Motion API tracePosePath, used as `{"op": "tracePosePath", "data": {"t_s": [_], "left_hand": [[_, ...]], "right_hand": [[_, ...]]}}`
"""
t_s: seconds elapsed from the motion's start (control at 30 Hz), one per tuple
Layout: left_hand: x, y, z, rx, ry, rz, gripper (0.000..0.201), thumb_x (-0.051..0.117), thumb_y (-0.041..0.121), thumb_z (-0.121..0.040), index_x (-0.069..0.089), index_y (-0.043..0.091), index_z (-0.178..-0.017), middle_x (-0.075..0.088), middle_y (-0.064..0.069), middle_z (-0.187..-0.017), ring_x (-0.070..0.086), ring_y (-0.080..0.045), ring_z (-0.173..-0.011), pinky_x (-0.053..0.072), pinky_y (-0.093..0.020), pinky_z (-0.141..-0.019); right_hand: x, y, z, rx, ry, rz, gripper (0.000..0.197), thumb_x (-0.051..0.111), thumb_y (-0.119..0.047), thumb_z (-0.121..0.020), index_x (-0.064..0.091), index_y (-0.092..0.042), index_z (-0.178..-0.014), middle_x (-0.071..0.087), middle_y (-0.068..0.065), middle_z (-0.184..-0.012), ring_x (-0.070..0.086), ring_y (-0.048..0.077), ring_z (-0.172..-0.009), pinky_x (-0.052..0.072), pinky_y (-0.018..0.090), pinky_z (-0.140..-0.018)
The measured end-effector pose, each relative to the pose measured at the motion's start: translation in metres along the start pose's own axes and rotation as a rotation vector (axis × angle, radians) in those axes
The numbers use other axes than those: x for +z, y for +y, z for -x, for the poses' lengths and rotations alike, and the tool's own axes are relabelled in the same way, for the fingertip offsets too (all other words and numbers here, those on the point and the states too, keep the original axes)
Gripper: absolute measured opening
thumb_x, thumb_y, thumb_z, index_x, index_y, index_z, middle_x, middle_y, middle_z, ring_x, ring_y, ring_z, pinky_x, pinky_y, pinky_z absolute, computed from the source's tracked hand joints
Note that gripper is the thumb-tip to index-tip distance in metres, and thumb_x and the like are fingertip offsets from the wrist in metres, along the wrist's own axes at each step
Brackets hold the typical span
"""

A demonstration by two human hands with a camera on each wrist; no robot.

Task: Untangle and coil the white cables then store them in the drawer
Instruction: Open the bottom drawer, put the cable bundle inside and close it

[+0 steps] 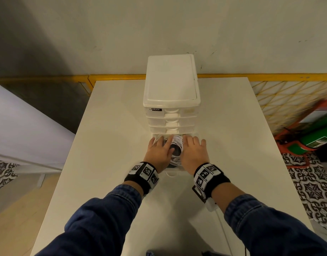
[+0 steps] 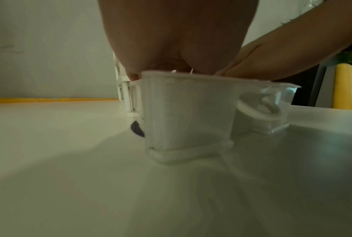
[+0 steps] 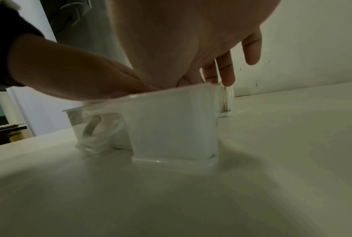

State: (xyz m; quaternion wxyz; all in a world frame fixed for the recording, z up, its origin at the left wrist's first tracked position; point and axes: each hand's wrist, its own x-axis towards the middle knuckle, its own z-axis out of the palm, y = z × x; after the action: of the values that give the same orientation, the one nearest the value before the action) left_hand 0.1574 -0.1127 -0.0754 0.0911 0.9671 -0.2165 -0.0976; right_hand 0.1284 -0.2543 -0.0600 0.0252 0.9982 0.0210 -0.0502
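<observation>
Both flat: left hand, right hand press cables into drawer.

Setting reads as a utility or storage corner of a building, not a lived-in room. I stand at a plain white desk pushed against a scuffed, off-white painted wall. A yellow metal mesh barrier runs along the wall behind it. On the floor to my right lie green cylinders in a red frame; what they are I cannot tell. Patterned black-and-white floor tiles there. A white plastic drawer unit sits on the desk.
</observation>
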Motion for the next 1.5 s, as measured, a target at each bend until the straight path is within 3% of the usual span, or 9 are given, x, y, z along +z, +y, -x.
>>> {"op": "tracePosePath", "data": {"t_s": [0.1,0.27,0.37,0.47,0.7,0.97,1.1,1.27,1.5], "left_hand": [[-0.004,-0.002,0.005,-0.021,0.087,0.064,0.052,0.029,0.035,-0.100,0.024,0.016,-0.148,0.038,-0.016,-0.145,0.037,-0.030,-0.133,0.021,-0.043,-0.112],[-0.007,0.000,0.010,0.030,0.253,0.005,0.053,0.030,0.038,-0.090,0.055,0.009,-0.126,0.059,-0.016,-0.123,0.060,-0.033,-0.106,0.047,-0.045,-0.086],[0.001,0.001,0.014,0.026,0.101,-0.055,0.066,0.012,0.041,-0.089,0.042,0.009,-0.139,0.043,-0.010,-0.145,0.042,-0.027,-0.132,0.034,-0.047,-0.104],[0.006,-0.001,0.014,-0.002,-0.017,-0.136,0.069,-0.001,0.043,-0.090,0.017,0.011,-0.149,0.016,-0.004,-0.159,0.016,-0.019,-0.145,0.012,-0.044,-0.116],[-0.001,-0.006,0.008,-0.010,-0.094,-0.104,0.067,0.033,0.043,-0.098,0.003,0.014,-0.150,0.000,0.001,-0.160,0.015,-0.014,-0.145,0.011,-0.044,-0.116],[0.003,-0.011,0.005,-0.033,0.135,0.127,0.065,0.051,0.044,-0.090,0.031,0.014,-0.143,0.035,-0.004,-0.149,0.034,-0.021,-0.136,0.019,-0.046,-0.115],[-0.003,-0.020,0.006,0.005,0.151,0.162,0.056,0.047,0.044,-0.091,0.039,0.018,-0.140,0.042,-0.003,-0.144,0.039,-0.021,-0.132,0.020,-0.046,-0.113],[-0.037,-0.027,0.002,0.076,0.587,0.313,0.038,0.049,0.036,-0.090,0.064,0.004,-0.106,0.063,-0.016,-0.107,0.060,-0.033,-0.097,0.045,-0.042,-0.086],[-0.086,-0.024,-0.011,-0.050,0.856,0.417,0.025,0.052,0.023,-0.091,0.056,-0.001,-0.099,0.055,-0.018,-0.101,0.055,-0.033,-0.095,0.048,-0.045,-0.084]], "right_hand": [[0.002,0.001,-0.003,-0.005,0.016,-0.053,0.057,0.049,-0.027,-0.083,0.037,-0.004,-0.134,0.051,0.012,-0.128,0.049,0.029,-0.110,0.037,0.048,-0.096],[0.007,0.005,0.001,-0.023,0.167,-0.132,0.047,0.054,-0.026,-0.081,0.052,-0.006,-0.123,0.060,0.010,-0.116,0.056,0.029,-0.103,0.043,0.048,-0.090],[0.011,0.005,0.004,-0.084,0.173,-0.168,0.047,0.032,-0.030,-0.089,0.050,-0.010,-0.127,0.057,0.006,-0.125,0.050,0.025,-0.118,0.035,0.052,-0.102],[0.018,0.006,0.004,-0.118,0.111,-0.175,0.048,0.030,-0.031,-0.094,0.043,-0.010,-0.134,0.048,0.007,-0.138,0.038,0.025,-0.133,0.021,0.055,-0.111],[0.014,0.018,0.013,-0.244,-0.028,-0.243,0.088,-0.012,-0.065,-0.081,0.019,-0.014,-0.146,0.020,0.005,-0.155,0.013,0.021,-0.144,0.000,0.048,-0.116],[0.019,0.015,0.014,-0.352,-0.096,-0.219,0.079,0.010,-0.069,-0.083,0.006,-0.023,-0.148,-0.006,0.005,-0.158,-0.011,0.020,-0.145,-0.011,0.045,-0.115],[0.017,0.016,0.010,-0.375,-0.133,-0.167,0.080,0.003,-0.071,-0.078,0.009,-0.029,-0.147,-0.004,0.010,-0.157,-0.010,0.024,-0.145,-0.015,0.042,-0.112],[0.020,0.012,0.010,-0.342,-0.108,-0.182,0.093,-0.017,-0.069,-0.074,0.006,-0.018,-0.147,0.003,0.010,-0.158,-0.004,0.025,-0.145,-0.011,0.041,-0.114],[0.019,0.009,0.009,-0.349,-0.102,-0.166,0.085,-0.010,-0.061,-0.080,-0.003,-0.008,-0.146,-0.007,0.008,-0.157,-0.008,0.022,-0.145,-0.013,0.037,-0.114]]}}
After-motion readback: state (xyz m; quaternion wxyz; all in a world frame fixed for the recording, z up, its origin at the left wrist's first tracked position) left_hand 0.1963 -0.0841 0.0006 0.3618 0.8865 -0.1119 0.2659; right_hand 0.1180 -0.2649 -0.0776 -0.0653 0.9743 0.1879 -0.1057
